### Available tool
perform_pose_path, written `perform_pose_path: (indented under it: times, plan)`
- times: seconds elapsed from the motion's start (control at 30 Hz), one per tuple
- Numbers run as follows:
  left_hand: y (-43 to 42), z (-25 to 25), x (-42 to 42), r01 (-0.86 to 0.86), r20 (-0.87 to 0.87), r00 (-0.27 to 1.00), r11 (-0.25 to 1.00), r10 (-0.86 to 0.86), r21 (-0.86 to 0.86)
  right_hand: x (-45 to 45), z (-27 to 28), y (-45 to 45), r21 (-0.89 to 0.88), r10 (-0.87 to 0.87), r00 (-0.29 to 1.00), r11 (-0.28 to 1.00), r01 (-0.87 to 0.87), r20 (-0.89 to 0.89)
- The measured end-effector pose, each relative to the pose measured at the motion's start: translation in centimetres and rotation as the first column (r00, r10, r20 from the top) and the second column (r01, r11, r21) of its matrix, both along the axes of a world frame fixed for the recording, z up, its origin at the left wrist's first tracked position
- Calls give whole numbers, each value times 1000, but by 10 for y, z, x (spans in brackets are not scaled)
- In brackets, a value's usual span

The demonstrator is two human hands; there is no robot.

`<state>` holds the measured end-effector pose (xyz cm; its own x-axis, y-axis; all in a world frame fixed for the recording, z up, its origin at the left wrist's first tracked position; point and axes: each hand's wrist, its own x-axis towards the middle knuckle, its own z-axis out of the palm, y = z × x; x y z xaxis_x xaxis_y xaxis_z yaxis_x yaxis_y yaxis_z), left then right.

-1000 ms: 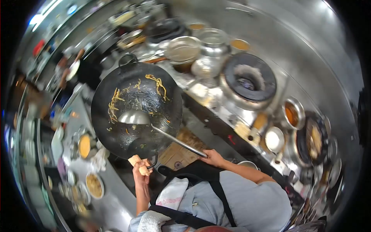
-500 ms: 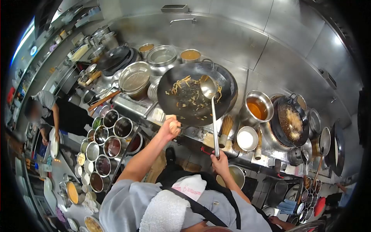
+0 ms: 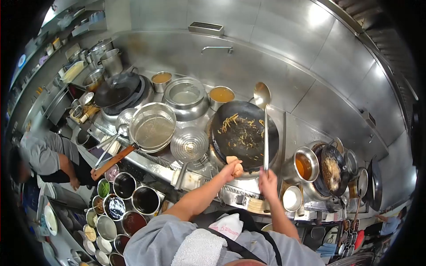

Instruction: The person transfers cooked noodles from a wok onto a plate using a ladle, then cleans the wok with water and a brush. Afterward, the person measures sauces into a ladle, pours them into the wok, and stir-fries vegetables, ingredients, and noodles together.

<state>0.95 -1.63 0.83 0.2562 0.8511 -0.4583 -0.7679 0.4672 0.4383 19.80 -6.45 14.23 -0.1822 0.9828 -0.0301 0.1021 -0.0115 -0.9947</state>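
A dark wok (image 3: pixel 230 153) with pale strips of food (image 3: pixel 230 123) on its inner surface sits over the burner in front of me. My left hand (image 3: pixel 231 170) is closed at the wok's near rim, and its fingers hide the handle. In my right hand (image 3: pixel 268 184) is the shaft of a long metal ladle (image 3: pixel 266 137). The ladle points away from me, its bowl (image 3: pixel 262 94) raised over the wok's far right rim. A perforated skimmer (image 3: pixel 189 144) lies left of the wok.
Left of me are a wire strainer (image 3: pixel 155 128) over a pot and several sauce containers (image 3: pixel 134 223). On the right stand a pot of amber liquid (image 3: pixel 305 165) and a wok of bubbling oil (image 3: pixel 332 170). A co-worker (image 3: pixel 46 153) stands at far left.
The wok has moved toward the near right relative to the stove, uncovering the skimmer. My left hand went with it. The ladle bowl has risen from inside the wok to its far rim.
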Motion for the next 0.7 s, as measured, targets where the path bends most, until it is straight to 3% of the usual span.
perform_pose_path:
  times: [0.07,0.13,0.17,0.2,0.27,0.33,0.37,0.4,0.43,0.47,0.53,0.57,0.6,0.63,0.67,0.7]
  plan:
    - [-7,-35,-25,314,279,863,880,-421,356,-38,35,65,-28,73,997,997,-74,-7]
    - [-63,29,-32,249,-167,955,969,-246,-5,-76,50,141,67,65,978,995,-80,197]
    - [-82,33,-40,277,-237,934,961,-268,3,-97,55,177,78,71,956,992,-97,285]
    - [-100,34,-50,305,-304,908,952,-289,7,-103,11,248,295,23,888,939,-176,459]
    - [-130,40,-69,270,-374,898,961,-230,57,-148,16,299,246,-5,718,941,-232,696]
    - [-150,58,-88,237,-444,881,965,-165,112,-196,17,326,-145,228,804,973,-177,549]
    - [-157,71,-99,216,-457,881,962,-119,166,-217,12,344,-154,239,800,971,-185,550]
    - [-163,76,-106,197,-464,882,956,-76,218,-235,1,363,-555,291,957,796,-240,4]
    - [-165,73,-112,164,-484,875,953,-21,256,-247,-2,363,-760,29,869,470,-449,-495]
    - [-170,71,-118,147,-400,915,964,-48,220,-252,-7,361,-772,19,874,459,-439,-486]
    - [-173,69,-133,208,-416,901,965,-125,162,-260,2,328,-652,165,983,737,-178,-82]
    - [-172,59,-136,207,-413,905,955,-104,213,-248,-7,327,-485,333,893,860,-157,303]
    - [-171,61,-139,220,-402,907,954,-122,205,-239,0,312,-496,323,895,857,-139,308]
    - [-169,67,-141,219,-405,908,947,-109,235,-228,22,288,-217,247,772,965,-144,585]
    - [-167,73,-142,216,-406,909,939,-93,267,-220,37,273,69,83,603,972,-223,793]
    - [-164,78,-144,252,-376,915,934,-145,252,-213,43,273,72,72,551,969,-236,831]
